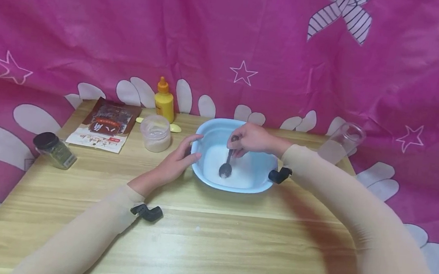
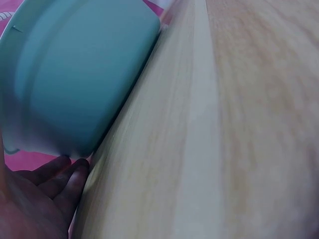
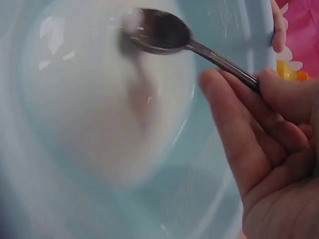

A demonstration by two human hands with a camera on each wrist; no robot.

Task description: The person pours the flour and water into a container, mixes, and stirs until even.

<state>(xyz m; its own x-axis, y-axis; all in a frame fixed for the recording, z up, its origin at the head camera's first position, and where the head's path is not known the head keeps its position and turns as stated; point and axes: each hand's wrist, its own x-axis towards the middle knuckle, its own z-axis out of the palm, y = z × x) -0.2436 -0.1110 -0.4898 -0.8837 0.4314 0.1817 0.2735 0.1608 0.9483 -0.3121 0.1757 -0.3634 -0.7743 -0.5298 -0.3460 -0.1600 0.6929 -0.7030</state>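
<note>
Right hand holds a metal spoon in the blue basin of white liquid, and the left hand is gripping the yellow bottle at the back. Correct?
Not quite. The left hand rests against the rim of the blue basin, not the yellow bottle, which stands untouched; the head view shows this. The right hand does hold the spoon.

Wooden table (image 1: 208, 243); basin (image 1: 204, 132), jar (image 1: 54, 150), packet (image 1: 104, 126), bottle (image 1: 165, 100)

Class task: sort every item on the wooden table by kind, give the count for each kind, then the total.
Basins: 1, light blue basin
Spoons: 1, metal spoon
Lidded jars: 2, dark-lidded jar, clear tub
Squeeze bottles: 1, yellow bottle
Packets: 1, brown packet
Clear cups: 1, clear cup
Total: 7
</note>
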